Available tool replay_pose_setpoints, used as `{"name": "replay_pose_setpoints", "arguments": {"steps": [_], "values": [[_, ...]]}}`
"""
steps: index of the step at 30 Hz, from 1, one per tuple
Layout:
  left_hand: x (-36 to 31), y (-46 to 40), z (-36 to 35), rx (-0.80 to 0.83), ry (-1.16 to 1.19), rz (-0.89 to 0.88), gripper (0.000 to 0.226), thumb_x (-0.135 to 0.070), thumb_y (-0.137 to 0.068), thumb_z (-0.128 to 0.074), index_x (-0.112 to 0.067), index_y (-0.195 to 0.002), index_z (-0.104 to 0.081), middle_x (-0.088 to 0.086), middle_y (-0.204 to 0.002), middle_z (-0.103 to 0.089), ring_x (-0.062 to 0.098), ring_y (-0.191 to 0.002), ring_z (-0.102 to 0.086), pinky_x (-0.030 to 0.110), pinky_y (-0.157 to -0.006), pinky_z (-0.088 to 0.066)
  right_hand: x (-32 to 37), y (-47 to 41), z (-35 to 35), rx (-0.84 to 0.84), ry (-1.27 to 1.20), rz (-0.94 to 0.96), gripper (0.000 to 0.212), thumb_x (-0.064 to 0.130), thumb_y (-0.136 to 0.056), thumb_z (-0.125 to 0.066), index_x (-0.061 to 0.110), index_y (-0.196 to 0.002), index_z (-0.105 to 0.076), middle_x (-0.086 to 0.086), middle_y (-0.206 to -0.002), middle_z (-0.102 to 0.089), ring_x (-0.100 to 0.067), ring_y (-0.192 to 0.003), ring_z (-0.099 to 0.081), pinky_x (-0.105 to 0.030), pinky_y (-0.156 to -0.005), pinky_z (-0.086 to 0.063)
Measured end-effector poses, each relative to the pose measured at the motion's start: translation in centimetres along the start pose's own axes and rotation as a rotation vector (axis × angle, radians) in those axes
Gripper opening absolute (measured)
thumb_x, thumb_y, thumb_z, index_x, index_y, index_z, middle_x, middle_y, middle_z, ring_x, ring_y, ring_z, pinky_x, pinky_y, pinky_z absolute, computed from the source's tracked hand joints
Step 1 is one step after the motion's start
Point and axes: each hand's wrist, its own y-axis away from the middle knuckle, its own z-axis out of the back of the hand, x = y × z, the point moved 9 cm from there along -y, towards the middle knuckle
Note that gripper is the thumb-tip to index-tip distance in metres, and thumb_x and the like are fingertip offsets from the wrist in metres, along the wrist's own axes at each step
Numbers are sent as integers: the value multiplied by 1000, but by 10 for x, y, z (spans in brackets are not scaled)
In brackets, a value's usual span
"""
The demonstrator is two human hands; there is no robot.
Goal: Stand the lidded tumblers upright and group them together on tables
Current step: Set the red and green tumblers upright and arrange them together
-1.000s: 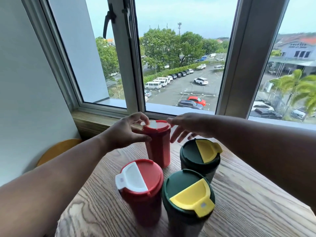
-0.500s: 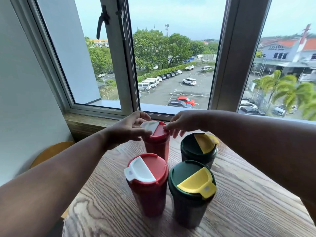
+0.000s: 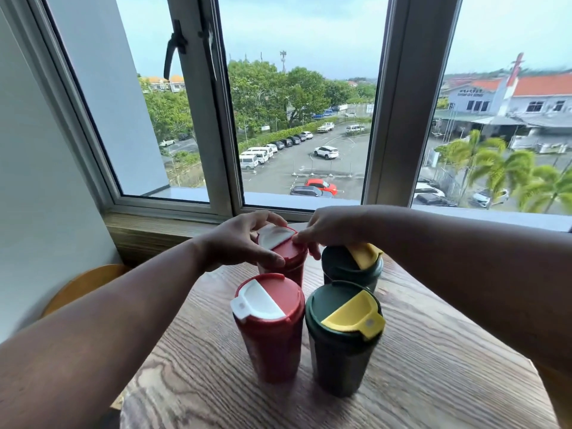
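Four lidded tumblers stand upright in a tight square on the wooden table. At the back left is a red tumbler with a white flap; my left hand grips its lid rim from the left and my right hand touches the same lid with its fingertips from the right. The back right tumbler is dark green with a yellow flap, partly under my right hand. In front stand a second red tumbler and a second green tumbler.
The table's far edge meets a wooden sill below a large window. A white wall runs along the left. A round yellow seat sits low at the left beside the table.
The back red tumbler's lid has turned so its white flap now faces up and left. Both hands stay on it, and my view has dropped and shifted a little.
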Motion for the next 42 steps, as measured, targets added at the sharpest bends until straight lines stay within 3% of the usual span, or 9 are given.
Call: {"name": "replay_pose_setpoints", "arguments": {"steps": [8,12,16,19,21,25,29,35,42], "values": [[-1,3,-3,36,-31,20,73,-27,-56,-92,-28,-120,-58,6,-121,-59,20,-96,-67,32,-75,-60,7,14,4,-24,91,12,42,55,-93,-55,18,-86,-73,4,-82,-69,-14,-78,-60,-29,-69,-46],[2,6,-4,42,4,52,73,-27,-58,-90,-31,-123,-56,6,-121,-58,20,-94,-66,30,-74,-59,4,31,23,-200,156,43,42,61,-88,-57,21,-97,-70,2,-88,-68,-19,-85,-61,-32,-72,-49],[6,10,-8,46,18,109,73,-28,-63,-92,-36,-125,-56,5,-122,-58,23,-98,-68,36,-74,-61,-17,58,37,-337,-141,94,34,52,-84,-69,24,-103,-68,3,-102,-68,-16,-93,-64,-34,-82,-55],[7,12,-9,4,30,94,69,-24,-65,-92,-34,-124,-57,8,-117,-62,21,-90,-69,46,-78,-61,-54,70,22,-251,-546,31,53,50,-70,-82,27,-113,-61,-1,-113,-65,-19,-106,-62,-38,-95,-52],[5,13,-9,-23,35,80,68,-27,-62,-90,-34,-122,-59,9,-115,-65,21,-89,-69,50,-83,-59,-73,75,4,-135,-713,0,72,46,-55,-87,27,-118,-57,-6,-120,-62,-21,-109,-62,-34,-92,-50],[2,12,-10,-38,27,72,71,-31,-54,-90,-35,-118,-61,9,-116,-65,26,-97,-69,50,-83,-59,-84,81,-22,-24,-936,41,79,21,-57,-94,23,-125,-54,-15,-121,-63,-19,-97,-69,-25,-78,-55],[1,8,-12,-31,15,68,81,-41,-46,-89,-35,-121,-61,9,-119,-63,30,-102,-68,44,-79,-60,-88,82,-25,-35,-1007,113,93,26,-43,-99,24,-126,-57,-17,-114,-71,-26,-107,-70,-35,-96,-53],[1,3,-16,-16,16,67,85,-41,-48,-88,-32,-127,-58,10,-118,-65,33,-100,-70,42,-74,-60,-90,76,-20,-105,-1028,195,71,6,-56,-92,27,-118,-63,-13,-107,-73,-23,-101,-69,-46,-107,-47],[-2,-2,-18,-21,10,70,83,-43,-48,-86,-31,-126,-59,9,-118,-64,23,-90,-70,51,-79,-59,-93,56,-19,-48,-1088,277,94,38,-35,-101,25,-120,-64,-20,-119,-68,-29,-108,-67,-46,-102,-50]]}}
